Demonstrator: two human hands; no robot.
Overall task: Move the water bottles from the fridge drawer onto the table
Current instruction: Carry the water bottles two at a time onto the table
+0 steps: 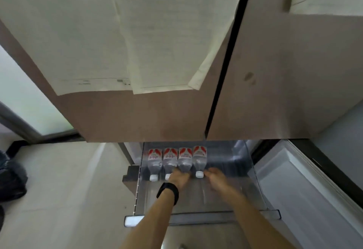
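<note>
Several clear water bottles with red-and-white labels lie side by side at the back of the pulled-out fridge drawer (225, 195), their white caps pointing towards me. My left hand (179, 178), with a black band at the wrist, covers the neck and cap of the third bottle from the left (184, 158), its fingers curled over it. My right hand (215, 175) is blurred; its fingertips reach just right of the cap of the rightmost bottle (199, 158) with nothing in its grasp. The two bottles on the left (155, 160) lie untouched.
The brown upper fridge doors (149, 115) hang over the back of the drawer, with paper sheets (125, 56) stuck on them. An open lower door (306, 189) stands to the right. A dark bag (11, 180) sits on the pale floor at the left.
</note>
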